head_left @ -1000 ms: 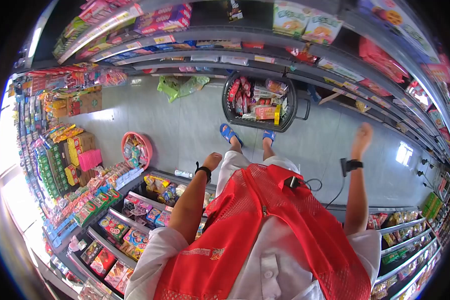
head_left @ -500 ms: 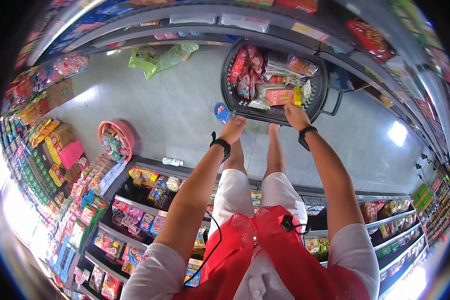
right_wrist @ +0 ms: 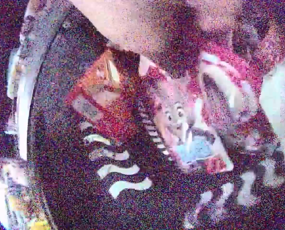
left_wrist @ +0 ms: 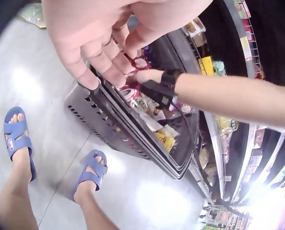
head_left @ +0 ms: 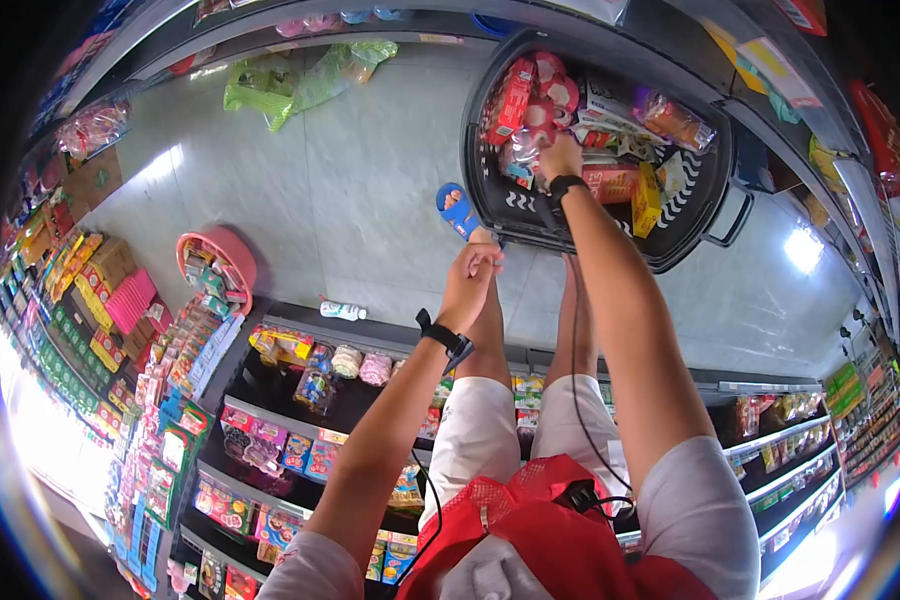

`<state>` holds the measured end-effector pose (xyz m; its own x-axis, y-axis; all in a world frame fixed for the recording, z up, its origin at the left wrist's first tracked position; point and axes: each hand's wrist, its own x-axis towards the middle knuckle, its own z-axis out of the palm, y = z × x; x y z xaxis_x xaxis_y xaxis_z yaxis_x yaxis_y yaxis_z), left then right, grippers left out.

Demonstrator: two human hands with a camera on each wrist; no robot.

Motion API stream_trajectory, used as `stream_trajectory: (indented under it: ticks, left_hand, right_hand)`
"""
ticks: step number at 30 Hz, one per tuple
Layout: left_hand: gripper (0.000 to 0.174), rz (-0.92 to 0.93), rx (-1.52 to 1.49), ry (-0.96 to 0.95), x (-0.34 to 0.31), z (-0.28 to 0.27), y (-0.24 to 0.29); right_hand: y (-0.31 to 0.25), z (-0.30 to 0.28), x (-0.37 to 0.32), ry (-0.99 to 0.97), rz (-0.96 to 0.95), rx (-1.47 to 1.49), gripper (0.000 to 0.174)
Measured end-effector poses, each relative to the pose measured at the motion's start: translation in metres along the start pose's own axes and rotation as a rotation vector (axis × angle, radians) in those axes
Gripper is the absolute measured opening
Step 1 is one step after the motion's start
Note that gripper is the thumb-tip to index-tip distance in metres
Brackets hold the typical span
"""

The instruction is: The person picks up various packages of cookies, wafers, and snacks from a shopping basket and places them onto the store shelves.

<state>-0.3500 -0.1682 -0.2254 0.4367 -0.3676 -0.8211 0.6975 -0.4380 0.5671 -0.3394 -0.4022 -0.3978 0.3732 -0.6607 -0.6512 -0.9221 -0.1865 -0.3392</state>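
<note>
A black basket (head_left: 530,212) on the floor holds packaged goods: a red box (head_left: 513,98), red-and-white packages (head_left: 553,92), a pink box (head_left: 612,182) and a yellow box (head_left: 647,200). Inside it, the right hand (head_left: 561,158) reaches down at the red-and-white packages beside the pink box; its fingertips are hidden. A blurred patch of that hand (right_wrist: 133,24) is above a package with a cartoon face (right_wrist: 178,120) in the right wrist view. Just outside the near rim, the left hand (head_left: 470,275) holds nothing, and its fingers (left_wrist: 109,60) are loosely bent in the left wrist view.
Stocked shelves (head_left: 270,480) run behind the person and along the basket's far side. A green plastic bag (head_left: 260,92), a pink tub of goods (head_left: 247,262) and a white bottle (head_left: 342,310) are to the left. Blue sandals (left_wrist: 19,132) stand near the basket.
From the yellow box's end, the right hand has moved left and deeper among the packages. The left hand has drawn back from the near rim. The basket appears larger in the head view.
</note>
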Motion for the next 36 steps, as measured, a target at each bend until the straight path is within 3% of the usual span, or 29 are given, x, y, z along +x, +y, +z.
stream_trajectory:
  ticks: [2,3,5,9,10,12,14,17,18,19,22,25,28,31,34,36]
  left_hand:
    - [0.017,0.078,-0.063,0.004,0.009,0.0,-0.001]
    - [0.016,0.093,-0.077,0.012,0.014,0.002,0.003]
    - [0.016,0.13,-0.103,0.028,0.025,0.006,0.013]
    - [0.051,0.168,0.235,0.038,0.04,0.019,0.056]
    - [0.08,0.161,0.208,-0.005,0.045,0.019,0.061]
    - [0.089,0.354,0.442,-0.059,0.045,0.021,0.076]
    - [0.103,0.598,0.727,-0.033,0.043,0.022,0.079]
    - [0.105,0.506,0.506,0.069,0.041,0.02,0.068]
    - [0.107,0.356,0.348,0.058,0.04,0.019,0.067]
    - [0.107,0.367,0.354,0.001,0.039,0.016,0.068]
    - [0.107,0.339,0.352,-0.197,0.032,0.002,0.073]
    - [0.105,0.404,0.305,-0.22,0.035,-0.002,0.061]
    - [0.105,0.543,0.465,-0.113,0.03,-0.006,0.071]
    - [0.099,0.545,0.658,-0.191,0.024,-0.014,0.086]
    - [0.088,0.246,0.202,-0.325,0.024,-0.011,0.083]
    - [0.084,0.13,0.062,-0.339,0.017,-0.007,0.101]
  right_hand:
    - [0.024,-0.016,0.0,-0.016,-0.15,0.045,0.041]
    - [0.027,-0.029,-0.009,0.05,-0.215,0.062,0.03]
    - [0.038,-0.058,-0.028,0.063,-0.412,0.146,0.032]
    - [0.035,-0.146,-0.079,-0.264,-0.448,0.053,0.029]
    - [0.03,-0.163,-0.092,-0.32,-0.448,0.024,0.027]
    - [0.026,-0.186,-0.114,-0.433,-0.439,-0.033,0.024]
    - [0.023,-0.196,-0.123,-0.401,-0.532,0.002,0.021]
    - [0.015,-0.204,-0.132,-0.393,-0.706,-0.017,0.021]
    - [0.015,-0.204,-0.131,-0.393,-0.808,-0.056,0.024]
    - [0.014,-0.203,-0.13,-0.393,-0.913,-0.096,0.028]
    - [-0.013,-0.21,-0.149,-0.44,-0.856,0.126,0.037]
    - [-0.013,-0.202,-0.152,-0.526,-0.767,0.31,0.042]
    - [-0.015,-0.199,-0.154,-0.598,-0.7,0.396,0.034]
    - [-0.02,-0.203,-0.151,-0.673,-0.438,0.431,0.026]
    - [-0.025,-0.201,-0.137,-0.625,-0.436,0.612,0.023]
    - [-0.029,-0.198,-0.124,-0.661,-0.349,0.702,0.027]
